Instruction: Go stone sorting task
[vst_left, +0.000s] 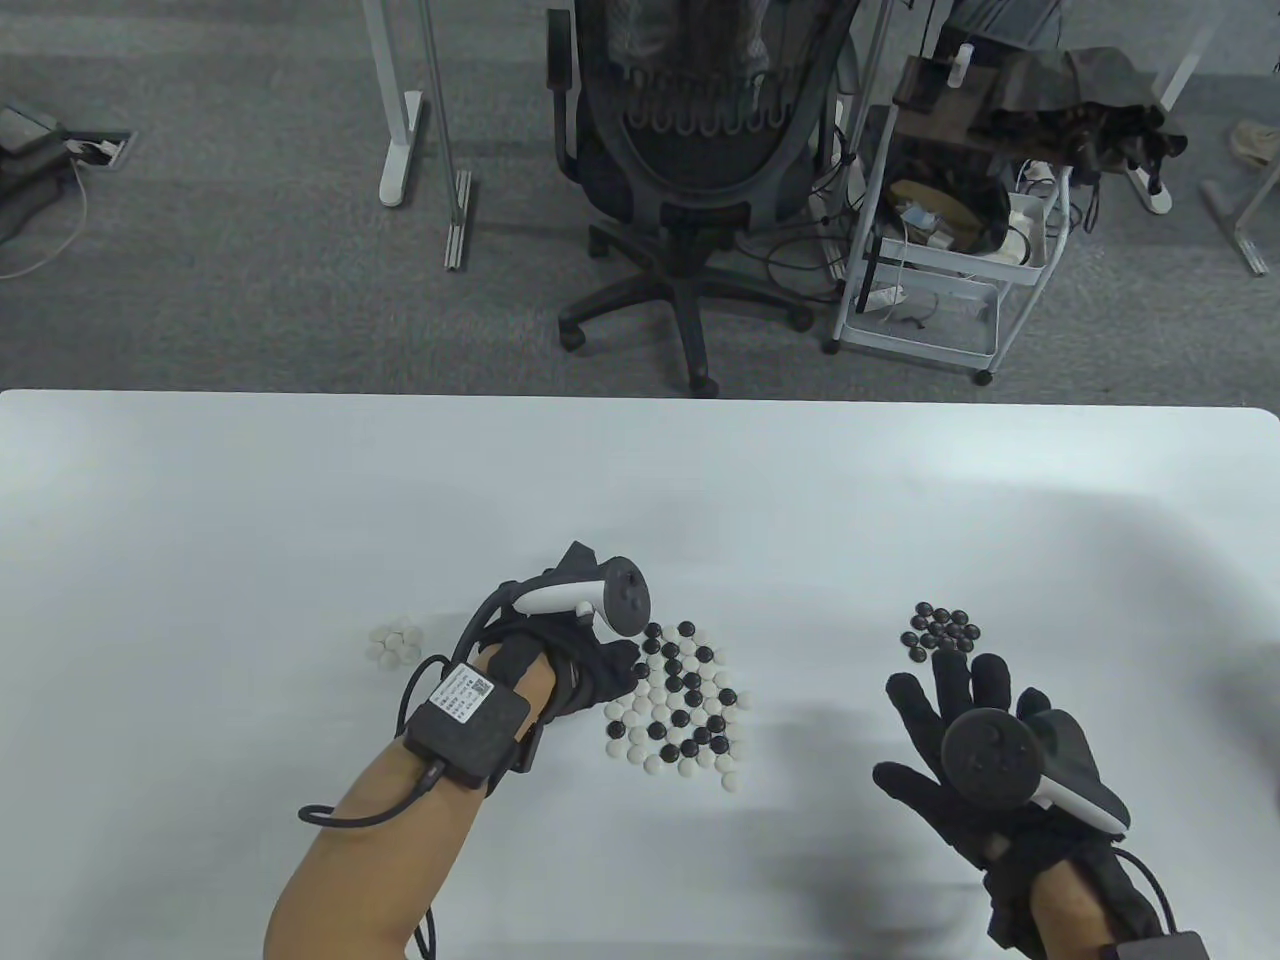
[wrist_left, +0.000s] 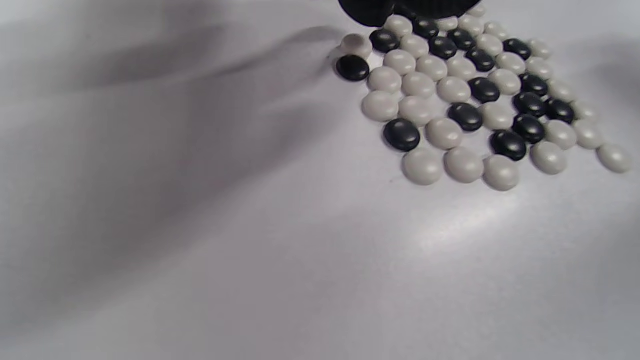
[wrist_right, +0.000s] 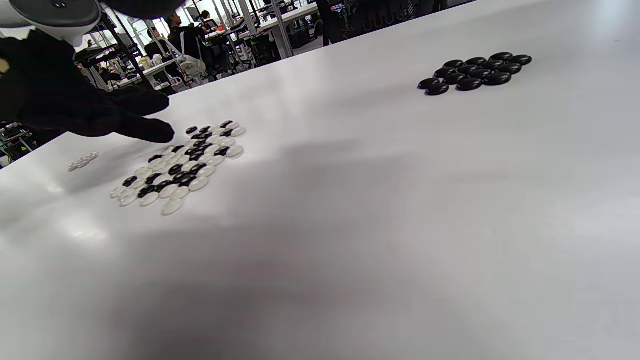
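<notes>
A mixed pile of black and white Go stones (vst_left: 680, 712) (wrist_left: 465, 95) (wrist_right: 182, 167) lies at the table's middle. Left of it sits a small cluster of white stones (vst_left: 393, 642) (wrist_right: 83, 161), and to the right a cluster of black stones (vst_left: 943, 630) (wrist_right: 475, 72). My left hand (vst_left: 612, 678) (wrist_right: 145, 131) reaches onto the mixed pile's left edge, its fingertips (wrist_left: 400, 7) touching stones there; no stone shows pinched between them. My right hand (vst_left: 950, 705) hovers just below the black cluster, fingers spread and straight, holding nothing.
The white table (vst_left: 200, 520) spreads wide around the three groups. Beyond its far edge stand an office chair (vst_left: 690, 150) and a wire cart (vst_left: 940, 230) on grey carpet. A cable (vst_left: 345, 815) hangs from my left wrist.
</notes>
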